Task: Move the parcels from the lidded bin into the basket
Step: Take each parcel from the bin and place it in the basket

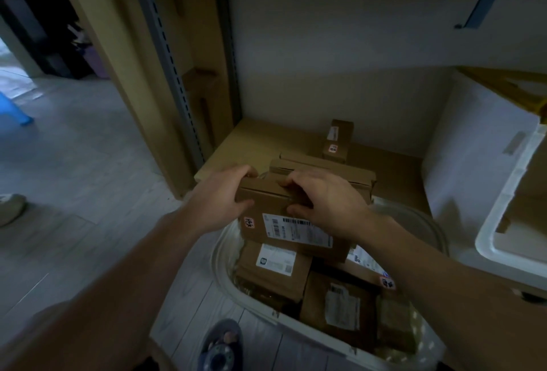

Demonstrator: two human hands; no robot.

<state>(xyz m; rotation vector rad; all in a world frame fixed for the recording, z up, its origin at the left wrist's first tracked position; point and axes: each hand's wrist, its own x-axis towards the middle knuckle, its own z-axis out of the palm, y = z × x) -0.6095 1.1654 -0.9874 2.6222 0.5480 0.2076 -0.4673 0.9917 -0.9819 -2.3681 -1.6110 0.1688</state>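
- Your fingers on the left hand curl over the far left corner of a brown parcel, thumb pressed on its near face, so that hand is grasping the box.
- Your right hand grips the same parcel from the 3 o'clock side, fingers hooked over its top edge and thumb laid just above the barcode label (the print is too blurred to read).
- The parcel is tilted, its labelled face turned up towards you, and it sits above the far end of the white basket, touching or just over the parcels below; which of the two, you cannot tell.
- The basket lies at 6 o'clock from the held parcel, on the pale floor, and it already holds several brown parcels lying flat and packed close, most with white labels.
- At 12 o'clock from your hands, more brown boxes are stacked against the wall, and a small upright box stands on top of them with an orange sticker on its near face.
- At 3 o'clock stands a white foam box, its open rim towards you.
- At 6 o'clock, near the basket's near corner, your slippered foot shows on the floor.
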